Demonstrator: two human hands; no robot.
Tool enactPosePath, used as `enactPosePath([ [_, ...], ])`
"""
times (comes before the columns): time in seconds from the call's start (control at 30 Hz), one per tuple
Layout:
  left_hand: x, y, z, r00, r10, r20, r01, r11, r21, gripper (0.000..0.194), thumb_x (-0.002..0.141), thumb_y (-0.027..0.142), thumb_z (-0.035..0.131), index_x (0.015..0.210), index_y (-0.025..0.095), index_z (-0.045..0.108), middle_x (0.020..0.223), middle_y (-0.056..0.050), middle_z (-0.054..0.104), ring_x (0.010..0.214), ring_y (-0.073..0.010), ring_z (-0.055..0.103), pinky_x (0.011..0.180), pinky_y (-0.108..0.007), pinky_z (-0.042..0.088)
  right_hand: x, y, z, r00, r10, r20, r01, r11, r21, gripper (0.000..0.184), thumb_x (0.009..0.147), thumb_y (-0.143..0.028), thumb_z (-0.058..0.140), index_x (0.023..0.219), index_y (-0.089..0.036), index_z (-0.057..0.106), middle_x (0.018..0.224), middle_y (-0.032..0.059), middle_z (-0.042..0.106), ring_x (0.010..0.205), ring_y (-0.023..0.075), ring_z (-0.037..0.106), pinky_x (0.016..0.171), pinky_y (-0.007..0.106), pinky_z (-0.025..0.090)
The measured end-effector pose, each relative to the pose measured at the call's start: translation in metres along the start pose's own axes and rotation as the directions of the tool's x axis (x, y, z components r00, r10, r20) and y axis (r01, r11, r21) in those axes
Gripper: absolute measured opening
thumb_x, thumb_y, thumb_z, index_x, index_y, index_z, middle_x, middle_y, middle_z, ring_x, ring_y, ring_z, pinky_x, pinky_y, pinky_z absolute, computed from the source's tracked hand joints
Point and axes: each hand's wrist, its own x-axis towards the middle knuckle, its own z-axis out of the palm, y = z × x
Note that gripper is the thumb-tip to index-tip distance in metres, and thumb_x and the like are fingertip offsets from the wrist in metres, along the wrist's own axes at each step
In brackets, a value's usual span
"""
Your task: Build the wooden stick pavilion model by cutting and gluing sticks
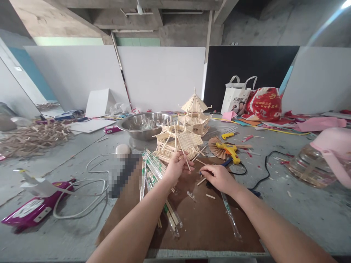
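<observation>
My left hand [177, 168] is closed, thumb and fingers pinching a thin wooden stick [188, 165] just in front of a half-built stick model [178, 140]. That model has a slatted roof panel on its near right side. A little to the right, my right hand [219, 178] is closed low over the brown board [214, 226]; what its fingertips hold is too small to make out. Short cut stick pieces [210, 196] lie around it. Beside my left forearm rest several plastic-wrapped bundles of sticks [153, 166], and an empty-looking wrapper [230, 215] lies below my right hand.
Behind stands a finished-looking stick pavilion [194, 104] beside a metal bowl [145, 124]. A yellow glue gun [230, 150] with a black cord lies right, near a large jug [312, 164]. At left are a purple power strip [35, 208], white cable and a stick pile [35, 140].
</observation>
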Motion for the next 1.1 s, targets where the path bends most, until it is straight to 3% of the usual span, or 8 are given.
enactPosePath([
  [0.8,0.003,-0.005,-0.004,1.0,-0.007,0.012,0.007,0.999,-0.031,0.023,0.071,0.034,0.053,0.086,0.018,0.043,0.056,0.0,0.061,0.047,-0.0137,0.059,0.041,-0.021,0.045,-0.001,0.002,0.004,0.999,-0.002,-0.032,0.004,0.999,0.045,0.021,0.078,-0.026,0.042,0.084,-0.022,0.061,0.08,0.0013,0.065,0.072,0.0147,0.058,0.067,0.025,0.042],
  [0.93,0.003,-0.005,-0.004,1.0,-0.007,0.018,0.007,0.999,-0.037,0.024,0.071,0.035,0.053,0.085,0.019,0.043,0.055,0.0,0.06,0.047,-0.0139,0.059,0.041,-0.022,0.045,0.004,-0.003,0.0,0.977,0.053,-0.207,-0.019,0.986,0.164,0.021,0.078,-0.029,0.042,0.084,-0.02,0.06,0.08,0.003,0.065,0.073,0.0149,0.059,0.067,0.025,0.044],
  [1.1,0.002,-0.006,-0.005,1.0,-0.014,0.025,0.015,0.999,-0.034,0.025,0.072,0.035,0.052,0.086,0.019,0.041,0.054,0.0,0.06,0.046,-0.0139,0.059,0.041,-0.022,0.045,0.039,-0.009,-0.022,0.862,0.211,-0.46,-0.081,0.955,0.287,0.026,0.074,-0.036,0.046,0.084,-0.016,0.058,0.083,0.0064,0.064,0.074,0.0164,0.058,0.07,0.028,0.044],
])
